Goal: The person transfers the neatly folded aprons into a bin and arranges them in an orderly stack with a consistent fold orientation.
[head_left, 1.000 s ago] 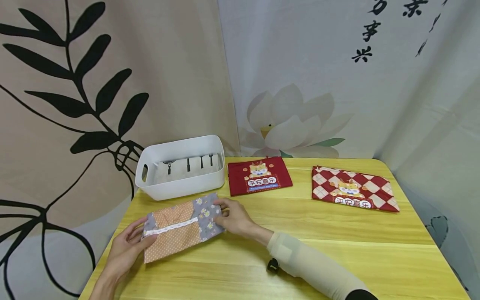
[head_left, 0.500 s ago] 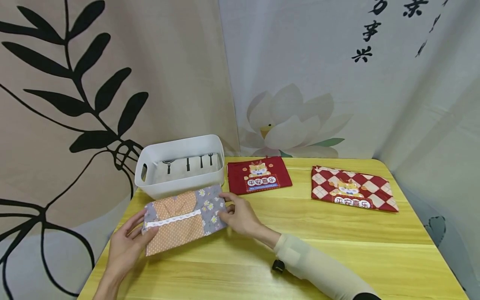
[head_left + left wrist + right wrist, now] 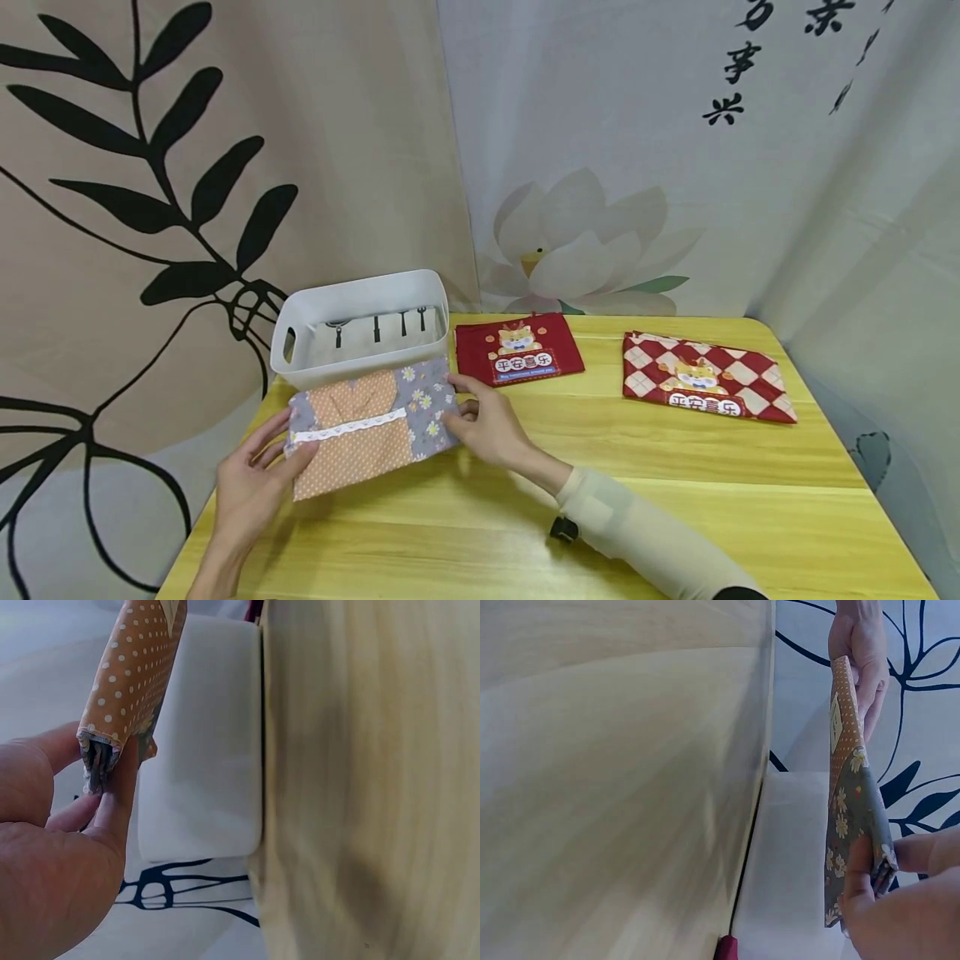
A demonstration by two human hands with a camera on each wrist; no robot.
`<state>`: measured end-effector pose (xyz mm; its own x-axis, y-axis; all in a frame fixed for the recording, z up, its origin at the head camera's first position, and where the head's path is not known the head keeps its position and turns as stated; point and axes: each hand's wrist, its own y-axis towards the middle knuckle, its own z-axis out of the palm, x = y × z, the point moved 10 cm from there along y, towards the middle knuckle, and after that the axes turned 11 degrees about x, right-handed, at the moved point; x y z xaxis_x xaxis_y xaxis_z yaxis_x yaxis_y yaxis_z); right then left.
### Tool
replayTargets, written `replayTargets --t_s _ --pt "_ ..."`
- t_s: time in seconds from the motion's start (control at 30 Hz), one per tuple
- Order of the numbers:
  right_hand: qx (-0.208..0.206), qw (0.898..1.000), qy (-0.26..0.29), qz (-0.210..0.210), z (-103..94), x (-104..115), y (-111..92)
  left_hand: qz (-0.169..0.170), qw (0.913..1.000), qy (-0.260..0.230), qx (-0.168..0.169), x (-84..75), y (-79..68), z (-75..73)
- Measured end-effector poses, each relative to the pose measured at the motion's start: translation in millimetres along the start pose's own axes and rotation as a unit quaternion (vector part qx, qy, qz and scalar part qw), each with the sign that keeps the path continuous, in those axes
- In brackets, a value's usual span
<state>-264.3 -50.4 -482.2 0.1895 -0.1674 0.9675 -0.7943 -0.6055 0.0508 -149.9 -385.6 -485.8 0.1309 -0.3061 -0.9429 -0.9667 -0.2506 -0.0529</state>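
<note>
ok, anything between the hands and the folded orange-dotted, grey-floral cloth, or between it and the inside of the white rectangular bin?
Left hand and right hand both grip the floral cloth; nothing between. Toward the inside of the bin, only its near wall intervenes, just behind the cloth. The dark-red folded cloth lies aside, right of the bin.

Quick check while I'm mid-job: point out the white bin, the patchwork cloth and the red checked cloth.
White bin (image 3: 367,302): head view, inner face of its far wall.
Patchwork cloth (image 3: 371,442): head view, dotted orange panel.
Red checked cloth (image 3: 697,379): head view, printed animal.
</note>
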Motion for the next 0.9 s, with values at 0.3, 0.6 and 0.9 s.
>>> replayTargets --t_s 0.3,0.6,0.9 --pt "-0.01 1.0 0.006 -0.015 -13.1 14 -2 0.037 0.9993 -0.012 -0.005 -22.5 2.0 2.3" --pt "-0.022 1.0 0.01 -0.014 -26.2 26 -3 0.07 0.9975 -0.009 -0.005 -43.1 10.4 3.5" --pt "-0.021 0.999 0.028 -0.017 -37.3 33 5 0.105 0.9944 0.003 0.015 -61.6 22.8 6.9"
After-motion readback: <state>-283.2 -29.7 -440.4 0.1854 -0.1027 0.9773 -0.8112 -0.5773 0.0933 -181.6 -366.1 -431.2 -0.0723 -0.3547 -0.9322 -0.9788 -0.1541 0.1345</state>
